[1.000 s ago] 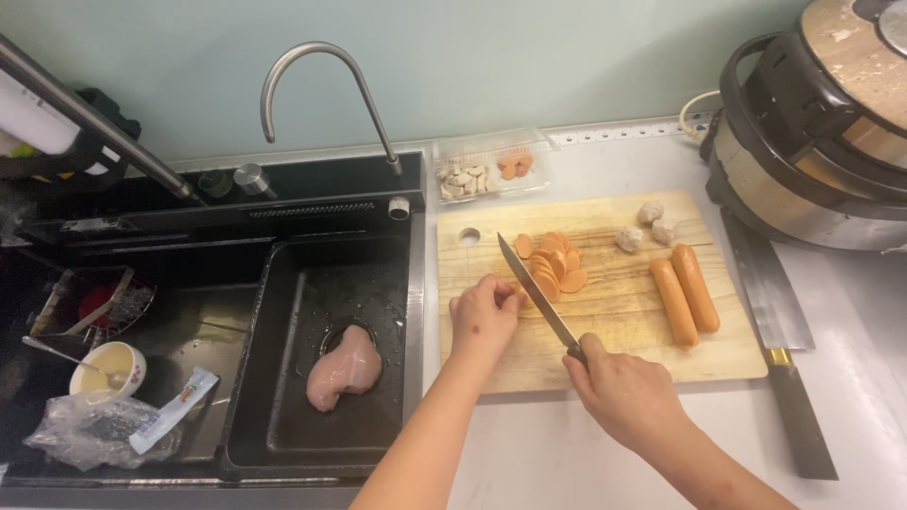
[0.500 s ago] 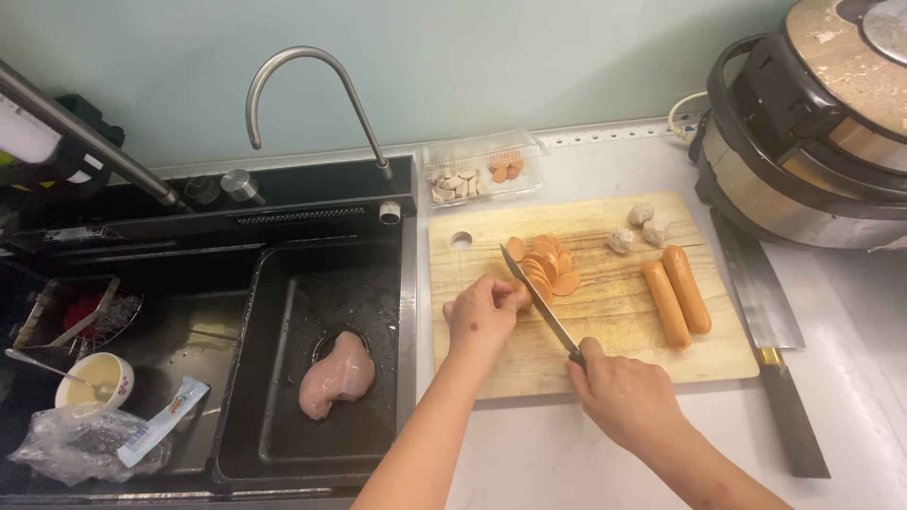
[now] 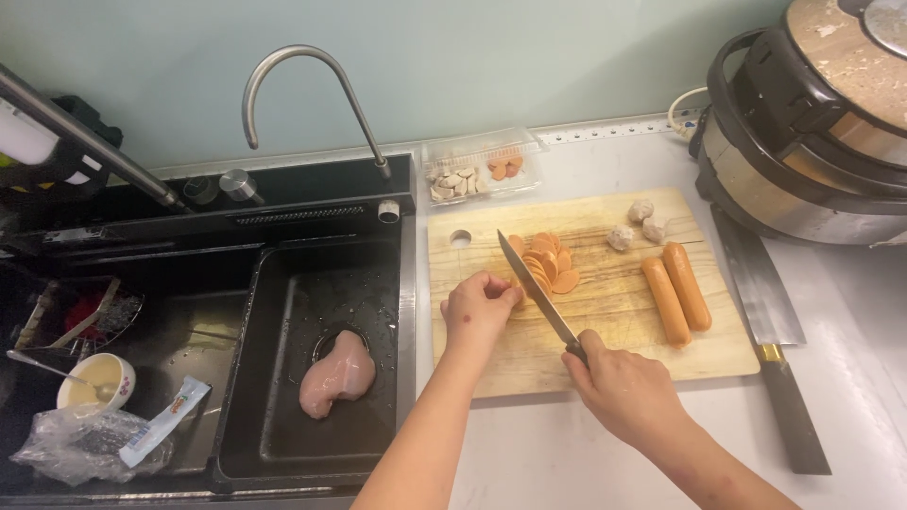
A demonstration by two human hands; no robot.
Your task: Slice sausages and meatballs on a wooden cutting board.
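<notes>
Head view, from left to right: at the far left a small bowl [image 3: 94, 380] with a spoon in it sits beside a crumpled clear plastic bag [image 3: 80, 444] and a flat sachet [image 3: 165, 420], and next to them a raw chicken breast [image 3: 336, 373] lies untouched in the wet black sink [image 3: 283, 444] under the curved tap [image 3: 312, 94]. On the wooden cutting board [image 3: 491, 364] your left hand [image 3: 477, 312] is curled, fingertips tucked, pinning what looks like the last stub of a sausage, mostly hidden under your fingers. Right against those fingertips the knife [image 3: 537, 293] slants across the board, its tip pointing away from you, with your right hand [image 3: 628, 392] in a closed grip on the handle near the board's front edge. Just beyond the blade lies a fanned heap of orange sausage slices [image 3: 548, 263], so one sausage looks nearly all cut. Further right, two whole sausages [image 3: 677, 293] lie side by side, not yet sliced, with three pale meatballs [image 3: 638, 225] above them, also whole. Behind the board a clear tray [image 3: 482, 170] holds more pale pieces and a few orange slices. On the bench to the right rests a cleaver [image 3: 770, 331], unused, and a large cooker [image 3: 812, 132] stands in the far corner. Judged from this, roughly a third of the sausage slicing is done.
</notes>
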